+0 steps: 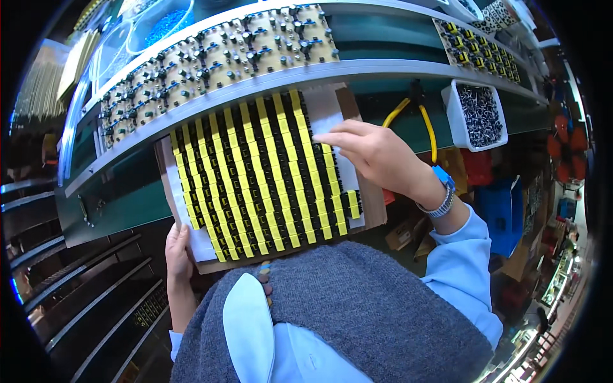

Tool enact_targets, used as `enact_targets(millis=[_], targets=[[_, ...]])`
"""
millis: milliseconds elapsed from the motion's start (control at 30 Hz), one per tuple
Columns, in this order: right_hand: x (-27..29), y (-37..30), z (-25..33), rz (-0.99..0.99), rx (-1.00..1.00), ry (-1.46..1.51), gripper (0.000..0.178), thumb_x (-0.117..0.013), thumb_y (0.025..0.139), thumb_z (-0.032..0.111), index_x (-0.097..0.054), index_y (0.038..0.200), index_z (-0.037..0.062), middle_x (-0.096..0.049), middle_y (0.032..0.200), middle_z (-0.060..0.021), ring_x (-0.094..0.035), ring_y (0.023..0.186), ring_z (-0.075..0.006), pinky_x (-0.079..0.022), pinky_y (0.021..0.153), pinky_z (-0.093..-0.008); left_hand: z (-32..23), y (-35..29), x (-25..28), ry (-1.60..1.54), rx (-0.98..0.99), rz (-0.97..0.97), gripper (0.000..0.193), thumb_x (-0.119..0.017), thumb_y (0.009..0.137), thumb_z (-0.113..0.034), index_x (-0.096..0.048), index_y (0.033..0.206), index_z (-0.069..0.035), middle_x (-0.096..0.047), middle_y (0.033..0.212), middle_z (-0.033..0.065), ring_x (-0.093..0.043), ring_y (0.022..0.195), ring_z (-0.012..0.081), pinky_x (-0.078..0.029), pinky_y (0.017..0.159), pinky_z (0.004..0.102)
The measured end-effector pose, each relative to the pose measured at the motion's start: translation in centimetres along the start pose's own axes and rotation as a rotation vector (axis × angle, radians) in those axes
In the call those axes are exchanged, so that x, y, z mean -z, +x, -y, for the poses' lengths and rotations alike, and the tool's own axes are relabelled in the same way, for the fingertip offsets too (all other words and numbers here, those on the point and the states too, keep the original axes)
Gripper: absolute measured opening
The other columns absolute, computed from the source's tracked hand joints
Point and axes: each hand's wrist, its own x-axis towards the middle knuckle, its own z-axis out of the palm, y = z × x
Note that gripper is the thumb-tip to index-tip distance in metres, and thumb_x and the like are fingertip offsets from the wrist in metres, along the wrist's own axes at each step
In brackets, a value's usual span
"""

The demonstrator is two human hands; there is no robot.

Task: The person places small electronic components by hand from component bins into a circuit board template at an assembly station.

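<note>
Rows of small yellow-and-black transformers (pixel 265 172) stand packed on white paper over a cardboard sheet (pixel 377 207). My left hand (pixel 177 252) grips the sheet's near left edge, thumb at the rim and the other fingers mostly out of sight. Over the far right part of the sheet is my right hand (pixel 377 153), its thumb and fingers drawn together. Those fingertips are at the far end of the shorter right-hand row, by its last transformer (pixel 327 149). Whether they pinch a part cannot be seen. A single transformer (pixel 353 204) sits outside that row, near the right edge.
Beyond the sheet runs a metal rail (pixel 191 112), with populated circuit boards (pixel 223 54) behind it. Yellow-handled pliers (pixel 426 124) and a white bin (pixel 454 118) of small black parts lie to the right. A smaller board (pixel 479 51) with yellow parts rests further back.
</note>
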Motion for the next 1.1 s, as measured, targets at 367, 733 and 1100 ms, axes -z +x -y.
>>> enact_targets(millis=[367, 733, 1100], targets=[[0.8, 0.4, -0.2, 0.149, -0.221, 0.071, 0.028, -0.061, 0.072, -0.006, -0.062, 0.098, 0.0040, -0.064, 0.098, -0.0060, -0.059, 0.077, -0.0192, -0.048, 0.069, -0.0277, -9.8, 0.3, -2.6, 1.000, -0.552, 0.157, 0.026, -0.072, 0.065, 0.001, -0.061, 0.088, 0.000, -0.058, 0.089, 0.0093, -0.056, 0.074, 0.0167, -0.046, 0.065, 0.0249], [3.9, 4.8, -0.4, 0.007, -0.195, 0.151, 0.028, -0.065, 0.068, -0.008, -0.061, 0.094, 0.0009, -0.062, 0.088, -0.0063, -0.058, 0.073, -0.0140, -0.049, 0.066, -0.0224, -7.0, 0.1, -1.9, 1.057, -0.722, 0.223, 0.025, -0.072, 0.064, 0.002, -0.064, 0.087, -0.003, -0.058, 0.092, 0.0086, -0.055, 0.070, 0.0171, -0.046, 0.059, 0.0260], [6.6, 15.5, -6.9, -0.128, -0.086, -0.318, 0.028, -0.065, 0.071, -0.001, -0.063, 0.098, 0.0055, -0.067, 0.086, -0.0055, -0.063, 0.075, -0.0148, -0.051, 0.072, -0.0253, -8.7, 0.6, -0.5, 0.598, -0.605, 0.351, 0.024, -0.069, 0.066, 0.008, -0.065, 0.088, 0.001, -0.059, 0.093, 0.0108, -0.054, 0.065, 0.0111, -0.045, 0.057, 0.0188]])
